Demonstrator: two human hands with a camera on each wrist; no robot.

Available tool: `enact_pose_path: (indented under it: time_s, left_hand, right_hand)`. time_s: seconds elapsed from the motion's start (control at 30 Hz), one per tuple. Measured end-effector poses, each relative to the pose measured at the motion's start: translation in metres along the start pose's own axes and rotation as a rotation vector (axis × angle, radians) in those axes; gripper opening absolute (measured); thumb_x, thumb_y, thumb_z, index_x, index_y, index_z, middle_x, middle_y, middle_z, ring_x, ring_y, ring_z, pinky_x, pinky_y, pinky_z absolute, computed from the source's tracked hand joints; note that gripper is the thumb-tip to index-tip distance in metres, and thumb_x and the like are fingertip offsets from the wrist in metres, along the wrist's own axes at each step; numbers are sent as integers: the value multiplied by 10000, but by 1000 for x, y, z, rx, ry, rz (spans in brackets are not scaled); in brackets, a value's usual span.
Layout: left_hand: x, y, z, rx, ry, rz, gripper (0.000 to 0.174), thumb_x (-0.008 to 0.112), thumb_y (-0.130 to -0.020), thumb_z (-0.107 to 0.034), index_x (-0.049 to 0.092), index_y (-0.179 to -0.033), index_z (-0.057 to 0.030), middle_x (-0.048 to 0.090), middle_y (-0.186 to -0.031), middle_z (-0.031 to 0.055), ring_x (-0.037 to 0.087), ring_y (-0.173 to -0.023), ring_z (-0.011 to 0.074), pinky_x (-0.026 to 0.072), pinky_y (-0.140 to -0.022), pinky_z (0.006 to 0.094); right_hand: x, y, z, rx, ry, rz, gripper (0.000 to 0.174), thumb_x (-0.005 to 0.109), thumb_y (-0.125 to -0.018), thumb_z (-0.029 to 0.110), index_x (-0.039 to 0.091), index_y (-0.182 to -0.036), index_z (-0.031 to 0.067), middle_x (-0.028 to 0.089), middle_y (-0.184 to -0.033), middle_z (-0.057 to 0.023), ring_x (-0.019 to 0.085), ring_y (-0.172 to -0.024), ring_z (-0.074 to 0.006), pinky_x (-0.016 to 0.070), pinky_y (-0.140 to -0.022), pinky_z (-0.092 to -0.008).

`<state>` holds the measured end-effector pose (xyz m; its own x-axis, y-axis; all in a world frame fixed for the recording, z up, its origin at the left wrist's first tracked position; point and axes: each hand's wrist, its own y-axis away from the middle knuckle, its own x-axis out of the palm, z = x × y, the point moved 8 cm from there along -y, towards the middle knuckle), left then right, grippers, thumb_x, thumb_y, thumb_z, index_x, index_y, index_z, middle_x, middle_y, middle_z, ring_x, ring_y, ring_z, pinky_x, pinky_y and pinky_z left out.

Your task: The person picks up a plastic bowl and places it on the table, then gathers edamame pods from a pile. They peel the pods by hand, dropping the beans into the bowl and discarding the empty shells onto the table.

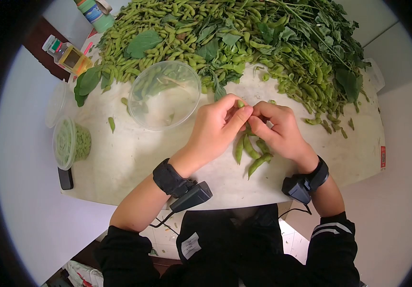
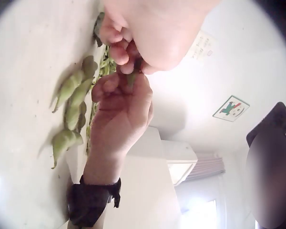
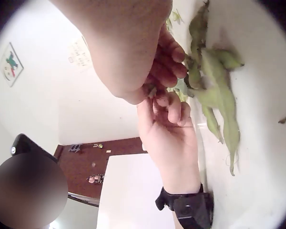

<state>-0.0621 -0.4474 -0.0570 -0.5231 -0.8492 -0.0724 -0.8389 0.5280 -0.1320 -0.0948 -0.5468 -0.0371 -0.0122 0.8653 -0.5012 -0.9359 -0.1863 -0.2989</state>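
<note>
Both hands meet over the near middle of the table at a green soybean pod. My left hand pinches it between thumb and fingers, with one green end showing above the thumb. From the other side, the fingertips of my right hand pinch at the same pod; fingers cover most of it. Several whole pods lie on the table just below the hands, and they show larger in the right wrist view. Left of the hands stands a clear round plastic tub with a few scraps inside.
A big heap of pods and leafy stalks covers the far side of the table. At the left edge are a lidded tub of shelled beans, a clear lid, a black phone-like object and a bottle.
</note>
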Motion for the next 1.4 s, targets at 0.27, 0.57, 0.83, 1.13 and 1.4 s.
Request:
enact_pose_path:
  time_s: [0.27, 0.57, 0.83, 1.13, 1.4]
  left_hand:
    - [2, 1, -6, 46, 122, 43, 174, 511, -849, -158, 536, -865, 13, 569, -683, 33, 513, -566, 66, 406, -491, 193]
    - [2, -2, 3, -20, 244, 22, 175, 510, -853, -183, 514, -871, -10, 531, -658, -13, 438, -518, 16, 337, -438, 156]
    - [1, -1, 5, -35, 217, 20, 198, 512, -851, -212, 508, -834, -15, 518, -639, -14, 433, -513, 24, 341, -440, 166]
    - [-1, -2, 3, -41, 236, 16, 231, 449, -882, -218, 518, -898, 1, 520, -690, 17, 453, -528, 54, 353, -472, 175]
    - [7, -1, 6, -61, 194, 75, 263, 473, -860, -114, 447, -1098, -5, 524, -709, 30, 469, -542, 65, 378, -483, 189]
  right_hand:
    - [-2, 3, -11, 192, -250, 14, 165, 474, -830, 120, 517, -749, -17, 506, -595, -24, 451, -543, -67, 378, -491, -217]
    - [11, 4, -20, 306, -427, 110, 190, 503, -842, 164, 518, -814, -22, 520, -676, -6, 463, -597, -52, 386, -537, -193]
    - [13, 6, -18, 384, -491, 171, 106, 461, -778, 70, 509, -823, -13, 526, -674, -19, 485, -580, -62, 394, -522, -196]
    - [16, 7, -25, 486, -864, 240, 135, 432, -804, 90, 466, -914, 21, 477, -601, 0, 379, -474, -48, 260, -417, -163]
    - [12, 3, -24, 327, -486, 148, 234, 573, -814, 200, 413, -901, 53, 478, -581, 15, 384, -510, -35, 277, -464, -198]
